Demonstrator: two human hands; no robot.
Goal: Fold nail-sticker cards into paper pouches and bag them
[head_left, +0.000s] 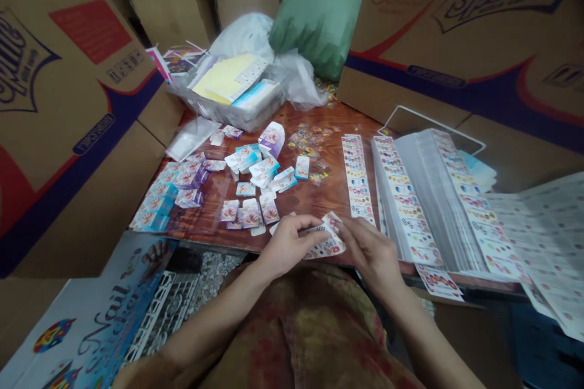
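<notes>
Over the table's front edge, my left hand [292, 237] and my right hand [367, 249] both pinch a printed sticker strip [332, 244], which is bent between them. Its folded corner stands up near the fingertips. Just beyond my left hand lie small purple-and-white boxes [250, 216], some with open flaps. Blue-and-white boxes [264, 170] are heaped behind them. A flat sticker strip [358, 176] lies past my right hand, and tall stacks of sticker strips [406, 200] stand to its right.
Large cartons [456, 30] flank both sides. A clear plastic bin [246, 110] with papers sits at the back, beside a green sack [319, 12]. Tiny colourful pieces [310, 143] are scattered mid-table. Rows of small boxes [157, 200] line the left; printed sheets [547, 237] hang over the right edge.
</notes>
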